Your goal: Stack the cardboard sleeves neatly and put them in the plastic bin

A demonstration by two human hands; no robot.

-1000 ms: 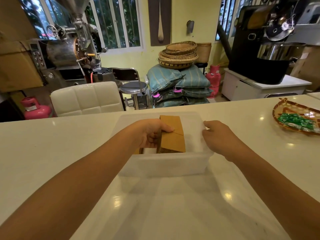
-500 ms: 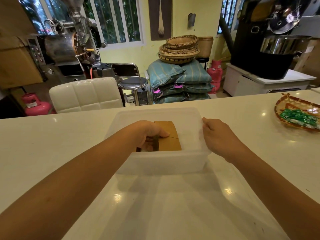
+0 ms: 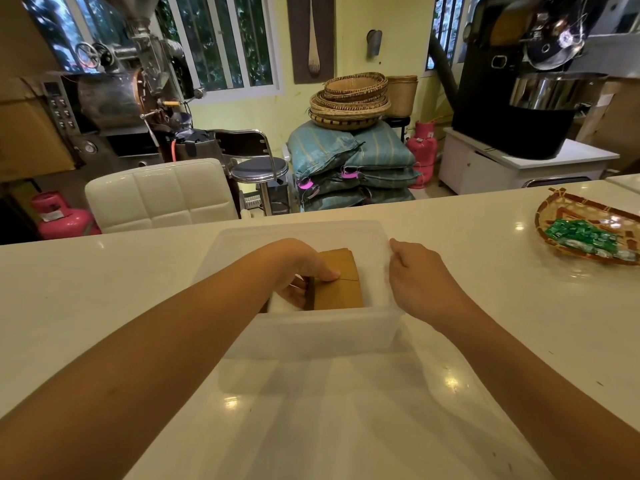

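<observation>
Since prior frame, sleeve stack (image 3: pixel 341 285) lowered flat into bin (image 3: pixel 311 336); left hand (image 3: pixel 304 271) clamps its 9 o'clock edge, right hand (image 3: pixel 420 278) pinches 3 o'clock rim; sleeves likely light, stiff, crushable, so grip by edges.

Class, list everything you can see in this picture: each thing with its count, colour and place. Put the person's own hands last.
Plastic bin: one, clear, on the counter, centre.
Cardboard sleeves: one stack, brown, inside the bin.
Counter: one, cream, across the foreground.
Woven tray: one, tan, counter's right end, holding green packets.
Padded chair: one, white, behind the counter.
Gas cylinders: two, pink, floor left and back right.
Sacks: one pile, teal, with woven baskets stacked on top.
Left hand: in the bin, grip on the sleeves.
Right hand: on the bin's right rim.
</observation>
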